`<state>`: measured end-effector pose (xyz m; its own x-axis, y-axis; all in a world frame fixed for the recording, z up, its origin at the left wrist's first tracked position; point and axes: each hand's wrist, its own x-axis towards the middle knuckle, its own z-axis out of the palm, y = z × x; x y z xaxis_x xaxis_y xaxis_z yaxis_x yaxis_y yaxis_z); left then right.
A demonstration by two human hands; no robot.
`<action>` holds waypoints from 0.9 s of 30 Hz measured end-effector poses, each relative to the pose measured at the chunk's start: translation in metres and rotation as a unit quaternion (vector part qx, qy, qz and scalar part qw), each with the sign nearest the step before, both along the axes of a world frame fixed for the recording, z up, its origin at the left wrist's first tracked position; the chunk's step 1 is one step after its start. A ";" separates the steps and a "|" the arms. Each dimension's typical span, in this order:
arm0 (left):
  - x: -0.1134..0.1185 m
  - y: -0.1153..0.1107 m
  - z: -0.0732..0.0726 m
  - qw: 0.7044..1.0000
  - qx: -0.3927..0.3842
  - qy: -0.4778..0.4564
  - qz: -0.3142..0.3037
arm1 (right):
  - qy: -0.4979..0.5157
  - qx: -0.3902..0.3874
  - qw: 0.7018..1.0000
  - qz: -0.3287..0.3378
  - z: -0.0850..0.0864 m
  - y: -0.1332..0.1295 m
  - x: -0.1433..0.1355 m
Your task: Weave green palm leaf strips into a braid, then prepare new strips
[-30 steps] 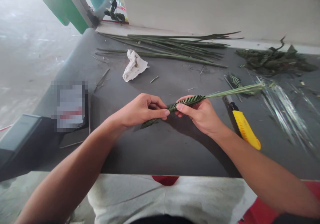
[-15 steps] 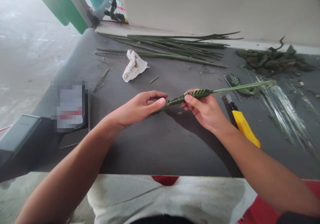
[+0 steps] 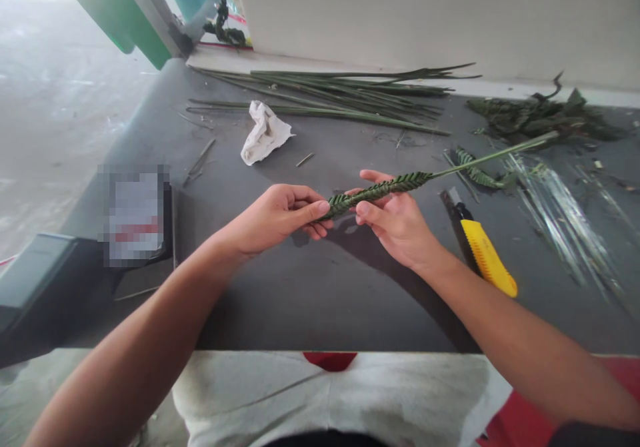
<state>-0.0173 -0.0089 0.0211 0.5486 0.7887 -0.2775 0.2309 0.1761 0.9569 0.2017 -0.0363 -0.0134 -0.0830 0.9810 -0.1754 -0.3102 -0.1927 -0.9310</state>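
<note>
A braided green leaf stalk (image 3: 385,188) with long thin ends (image 3: 505,152) slants up to the right above the table. My left hand (image 3: 280,217) pinches its lower left end between thumb and curled fingers. Beneath its middle is my right hand (image 3: 400,224), fingers and thumb spread apart. The braid passes across those fingers without being gripped, and it hides part of them. Right of this hand lies a yellow-handled utility knife (image 3: 485,250). Another braided green piece (image 3: 477,168) rests on the table behind the knife.
Long green leaf stalks (image 3: 325,94) lie along the back, near a crumpled white tissue (image 3: 265,134). At right are a dark leafy heap (image 3: 545,117) and clear plastic strips (image 3: 555,220). A blurred boxy item (image 3: 135,217) stands at left on the grey table (image 3: 310,300).
My right hand has loosened its pinch and spread its fingers under the braid. My left fingers have closed on the lower end. The far ends of the stalk have swung up.
</note>
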 end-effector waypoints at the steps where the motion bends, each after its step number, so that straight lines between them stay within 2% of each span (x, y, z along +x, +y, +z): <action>1: 0.001 0.000 0.000 1.000 -0.002 -0.001 -0.006 | 0.006 -0.006 1.000 0.002 -0.001 -0.001 -0.001; 8: 0.001 0.001 0.001 1.000 -0.008 -0.004 -0.013 | 0.001 0.006 0.999 -0.036 -0.001 -0.001 0.001; 14: -0.003 0.003 0.002 1.000 -0.021 -0.020 0.006 | 0.004 0.013 0.999 -0.029 -0.001 0.002 0.003; 16: -0.003 0.004 0.002 0.997 -0.035 -0.041 0.049 | -0.003 0.010 0.999 -0.037 -0.001 0.002 0.004; 18: -0.003 0.005 0.001 0.990 -0.030 -0.063 0.121 | 0.001 0.019 0.999 -0.038 -0.001 0.003 0.006; 22: -0.003 0.012 -0.002 0.956 0.026 -0.099 0.274 | 0.012 0.062 0.998 -0.002 -0.001 0.003 0.009; 24: -0.006 0.016 -0.003 0.937 0.041 -0.124 0.323 | 0.012 0.073 0.997 0.000 -0.002 0.002 0.009; 27: -0.011 0.022 -0.005 0.915 0.050 -0.156 0.368 | -0.002 0.080 0.996 -0.032 -0.004 0.004 0.008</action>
<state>-0.0282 0.0130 0.0157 -0.1010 0.9894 -0.1044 -0.2014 0.0824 0.9760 0.2097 -0.0323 -0.0170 -0.0191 0.9997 -0.0167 -0.3140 -0.0219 -0.9492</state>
